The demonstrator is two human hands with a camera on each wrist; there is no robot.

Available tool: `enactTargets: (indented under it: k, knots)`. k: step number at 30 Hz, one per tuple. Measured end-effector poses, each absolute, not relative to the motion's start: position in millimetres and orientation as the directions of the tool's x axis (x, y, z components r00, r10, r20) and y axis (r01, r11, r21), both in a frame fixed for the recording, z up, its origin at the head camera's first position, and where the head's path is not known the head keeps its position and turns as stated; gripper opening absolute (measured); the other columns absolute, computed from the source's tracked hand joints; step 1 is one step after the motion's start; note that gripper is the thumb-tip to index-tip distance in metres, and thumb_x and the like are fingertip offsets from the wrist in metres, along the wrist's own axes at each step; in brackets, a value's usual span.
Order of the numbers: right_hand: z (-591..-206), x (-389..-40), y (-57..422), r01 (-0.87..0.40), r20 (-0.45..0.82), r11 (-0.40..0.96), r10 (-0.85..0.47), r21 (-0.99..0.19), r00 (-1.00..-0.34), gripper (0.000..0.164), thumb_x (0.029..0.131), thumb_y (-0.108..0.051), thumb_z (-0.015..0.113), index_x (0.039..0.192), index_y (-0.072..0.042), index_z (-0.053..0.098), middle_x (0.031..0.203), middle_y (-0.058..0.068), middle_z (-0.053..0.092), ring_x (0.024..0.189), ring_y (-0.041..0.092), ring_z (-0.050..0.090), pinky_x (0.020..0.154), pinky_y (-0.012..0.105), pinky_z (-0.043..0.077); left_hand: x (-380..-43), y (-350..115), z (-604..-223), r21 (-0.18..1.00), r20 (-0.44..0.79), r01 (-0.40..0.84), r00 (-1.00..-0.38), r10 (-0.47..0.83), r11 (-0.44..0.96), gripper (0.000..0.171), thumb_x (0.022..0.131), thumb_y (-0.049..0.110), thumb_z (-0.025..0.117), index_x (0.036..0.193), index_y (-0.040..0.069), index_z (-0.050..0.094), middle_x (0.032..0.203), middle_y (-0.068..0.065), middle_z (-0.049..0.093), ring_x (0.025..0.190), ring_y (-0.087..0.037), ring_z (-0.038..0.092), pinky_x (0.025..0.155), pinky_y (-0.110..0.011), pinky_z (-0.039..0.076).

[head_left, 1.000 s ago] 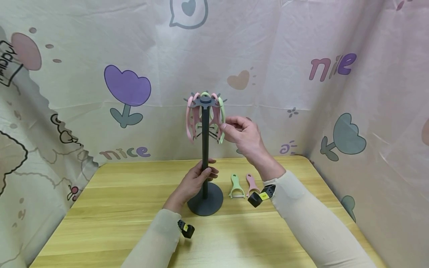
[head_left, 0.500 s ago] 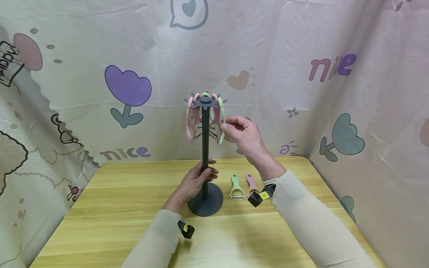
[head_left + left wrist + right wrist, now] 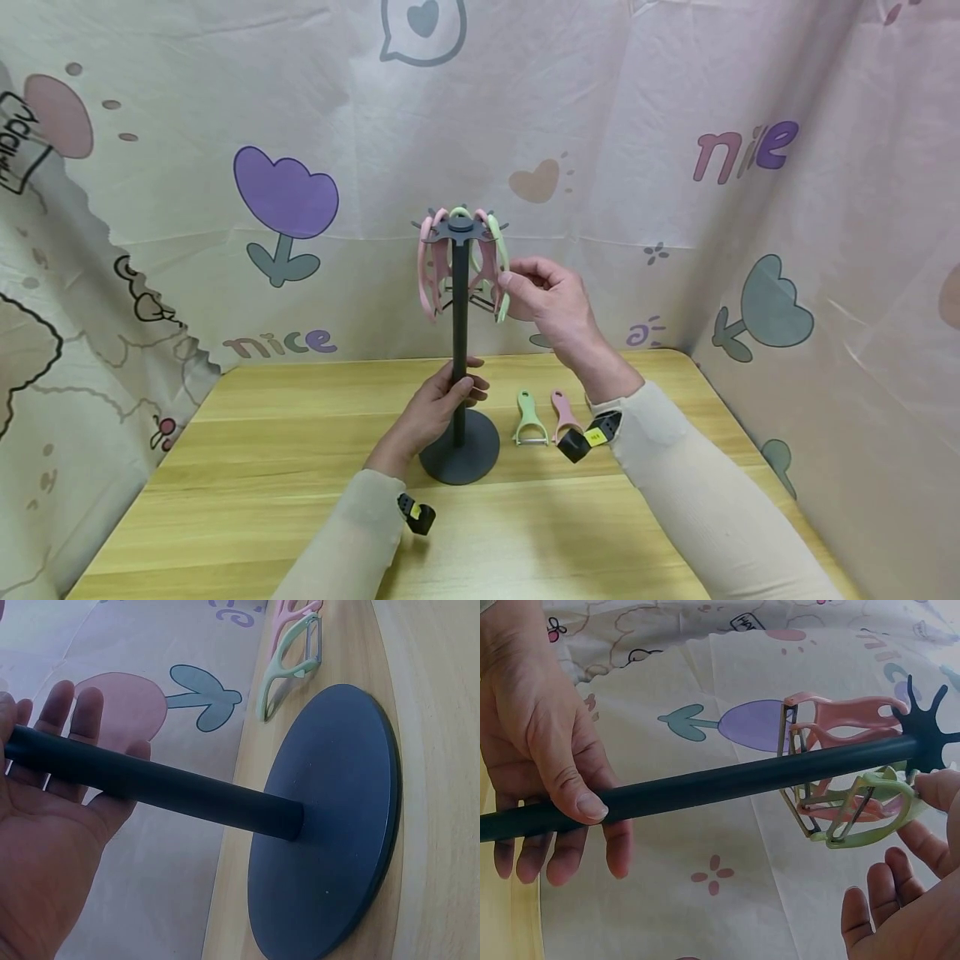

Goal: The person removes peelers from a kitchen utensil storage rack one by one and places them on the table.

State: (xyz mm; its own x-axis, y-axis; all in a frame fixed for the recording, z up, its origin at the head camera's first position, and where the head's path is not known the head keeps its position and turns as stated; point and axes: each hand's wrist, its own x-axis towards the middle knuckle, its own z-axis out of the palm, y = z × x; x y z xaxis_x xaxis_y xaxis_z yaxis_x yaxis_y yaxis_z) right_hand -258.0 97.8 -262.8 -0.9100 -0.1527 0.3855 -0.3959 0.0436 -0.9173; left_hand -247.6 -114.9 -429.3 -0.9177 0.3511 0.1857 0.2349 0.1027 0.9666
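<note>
A dark round-based stand (image 3: 460, 333) has a hooked top bearing several pink and green Y-shaped peelers. My left hand (image 3: 430, 412) holds the pole low, just above the base, its thumb lying across the pole in the right wrist view. Up at the right side of the hooks, my right hand (image 3: 555, 304) pinches a green peeler (image 3: 866, 837) between thumb and forefinger, its other fingers loosely bent. Pink peelers (image 3: 425, 275) hang on the left and far sides. The pole partly hides those behind it.
On the wooden table (image 3: 262, 467) right of the base (image 3: 480, 458) lie a green peeler (image 3: 528, 408) and a pink peeler (image 3: 561, 406), the latter partly covered by the right wrist camera. A printed cloth (image 3: 375, 167) hangs behind and at both sides.
My right hand has shifted slightly right, and the lower end of the green peeler in it has swung a little outward from the pole. My left hand has stayed in place.
</note>
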Motion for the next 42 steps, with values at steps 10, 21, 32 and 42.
enactTargets:
  k: [10,21,32,42]
  knots:
    - [-264,-256,101,-0.386,0.38,0.017,-0.138,-0.922,-0.915,0.028,0.101,-0.021,0.074,0.121,-0.002,0.073,0.102,0.0,0.07,0.103,0.018,0.065,0.091,0.032,0.055,-247,-115,-430,0.965,0.195,0.244,-0.914,0.354,0.097,0.037,0.114,0.026,0.048,0.149,0.016,0.052,0.129,-0.016,0.068,0.121,-0.031,0.068,0.11,-0.047,0.053]
    - [-267,-258,107,-0.398,0.393,0.006,-0.136,-0.918,-0.909,0.031,0.103,-0.025,0.071,0.126,-0.003,0.072,0.104,0.001,0.07,0.106,0.021,0.064,0.092,0.034,0.054,-248,-115,-431,0.964,0.194,0.245,-0.917,0.348,0.108,0.038,0.114,0.028,0.048,0.149,0.016,0.052,0.129,-0.016,0.068,0.121,-0.03,0.069,0.11,-0.048,0.053]
    - [-269,-259,107,-0.397,0.405,-0.082,-0.123,-0.914,-0.906,0.028,0.103,-0.014,0.069,0.122,0.007,0.069,0.096,0.0,0.069,0.095,0.014,0.063,0.085,0.03,0.052,-248,-115,-431,0.964,0.185,0.238,-0.922,0.34,0.121,0.036,0.114,0.027,0.049,0.148,0.019,0.052,0.129,-0.014,0.068,0.12,-0.029,0.069,0.11,-0.047,0.054]
    - [-274,-259,108,-0.382,0.39,-0.08,-0.117,-0.921,-0.913,0.03,0.103,-0.014,0.069,0.124,0.009,0.067,0.096,0.002,0.068,0.091,0.013,0.062,0.081,0.026,0.056,-247,-114,-430,0.966,0.182,0.233,-0.923,0.339,0.116,0.037,0.114,0.026,0.049,0.149,0.017,0.051,0.129,-0.014,0.068,0.12,-0.028,0.069,0.11,-0.047,0.053]
